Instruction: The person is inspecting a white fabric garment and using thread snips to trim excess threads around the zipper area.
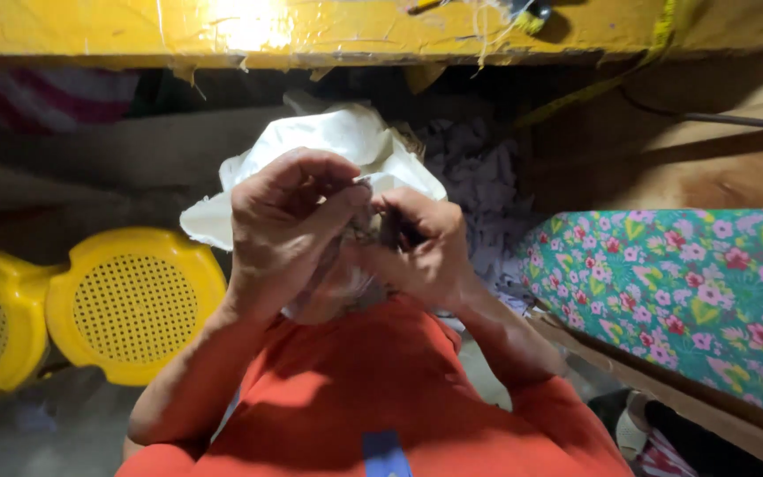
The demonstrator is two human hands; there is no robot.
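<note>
Both my hands are raised close together in front of my orange shirt (pixel 355 389). My left hand (pixel 280 225) has its fingers curled and pinched around the top of a small greyish piece of material (pixel 359 231). My right hand (pixel 426 256) grips the same piece from the right, with its fingertips touching the left hand's. A thin pale tip (pixel 362 179) sticks out above my left fingers; what it is I cannot tell. Behind the hands lies a crumpled white cloth (pixel 346 141).
A yellow painted beam (pixel 134 31) runs across the top. Two yellow perforated plastic stools (pixel 134 305) stand at the left. A floral-covered surface (pixel 691 291) fills the right. A heap of pale grey scraps (pixel 479 185) lies behind the white cloth.
</note>
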